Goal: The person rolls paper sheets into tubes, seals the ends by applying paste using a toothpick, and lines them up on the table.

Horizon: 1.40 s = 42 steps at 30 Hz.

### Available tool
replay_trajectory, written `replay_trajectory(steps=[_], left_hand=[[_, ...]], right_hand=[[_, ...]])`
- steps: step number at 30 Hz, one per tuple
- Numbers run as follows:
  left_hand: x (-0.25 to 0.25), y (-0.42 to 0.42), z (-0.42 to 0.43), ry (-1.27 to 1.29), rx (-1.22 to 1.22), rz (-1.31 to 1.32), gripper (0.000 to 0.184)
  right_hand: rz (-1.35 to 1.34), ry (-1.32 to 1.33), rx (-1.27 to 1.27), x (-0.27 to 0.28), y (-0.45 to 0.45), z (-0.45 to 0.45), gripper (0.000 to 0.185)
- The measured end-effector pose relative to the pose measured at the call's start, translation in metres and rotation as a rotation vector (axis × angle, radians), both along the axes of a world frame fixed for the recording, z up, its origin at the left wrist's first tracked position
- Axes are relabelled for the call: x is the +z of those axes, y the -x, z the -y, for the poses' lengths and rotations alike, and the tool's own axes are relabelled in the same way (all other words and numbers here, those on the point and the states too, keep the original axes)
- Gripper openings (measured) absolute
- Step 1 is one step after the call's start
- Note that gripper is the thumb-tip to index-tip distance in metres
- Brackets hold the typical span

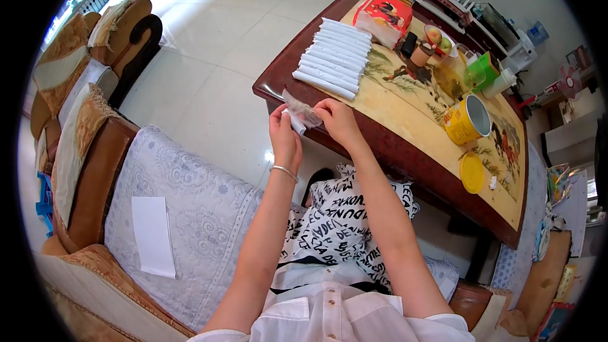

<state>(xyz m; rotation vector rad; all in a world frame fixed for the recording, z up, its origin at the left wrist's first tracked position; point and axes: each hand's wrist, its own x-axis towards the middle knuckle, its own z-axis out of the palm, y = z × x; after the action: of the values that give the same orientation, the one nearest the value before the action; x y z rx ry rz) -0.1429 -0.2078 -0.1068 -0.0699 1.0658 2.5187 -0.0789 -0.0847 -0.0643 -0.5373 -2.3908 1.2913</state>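
Head view: the left hand [286, 134] grips a small white paper roll [296, 121] between thumb and fingers, while the right hand [337, 120] is closed in a pinch on the edge of a piece of clear film [303, 109]. The film spreads between the two hands, against the top of the paper roll; whether it is stuck to the paper cannot be told. Both hands are by the front edge of the table [278, 79], near its front-left corner.

A row of white paper tubes [334, 56] lies side by side along the table's left edge, with a red bag [388, 16] just beyond, toward the far left corner. A bowl of fruit [437, 39] sits toward the far edge. Farther right stands an open yellow can [462, 121], and a yellow lid [472, 172] lies nearer the front edge, toward the right end, with a small white scrap [493, 182] just beside it. White paper sheets [152, 235] lie on the sofa cover [202, 190], to the person's left
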Motion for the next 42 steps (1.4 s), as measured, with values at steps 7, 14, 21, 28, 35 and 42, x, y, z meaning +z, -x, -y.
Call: replay_trajectory(steps=[7,14,21,28,35,42], left_hand=[[0.016,-0.010,0.001,-0.006,0.075,0.053,0.022],[0.019,-0.015,-0.010,-0.071,-0.067,0.034,0.019],[0.004,-0.016,-0.012,0.033,-0.089,-0.010,0.019],[0.010,-0.027,-0.001,0.053,-0.112,-0.007,0.021],[0.016,-0.034,0.015,0.015,0.091,0.080,0.021],[0.058,-0.072,0.041,-0.227,-0.011,0.090,0.023]], right_hand=[[-0.022,-0.084,-0.216,0.005,0.003,0.001,0.014],[-0.186,-0.387,-0.169,0.015,0.001,0.018,0.008],[-0.205,-0.581,-0.110,0.013,-0.003,0.017,0.007],[-0.195,-0.553,-0.145,0.013,-0.005,0.012,0.006],[-0.221,-0.156,-0.191,0.018,-0.023,0.018,0.009],[-0.247,0.046,-0.182,0.059,-0.092,0.089,0.008]])
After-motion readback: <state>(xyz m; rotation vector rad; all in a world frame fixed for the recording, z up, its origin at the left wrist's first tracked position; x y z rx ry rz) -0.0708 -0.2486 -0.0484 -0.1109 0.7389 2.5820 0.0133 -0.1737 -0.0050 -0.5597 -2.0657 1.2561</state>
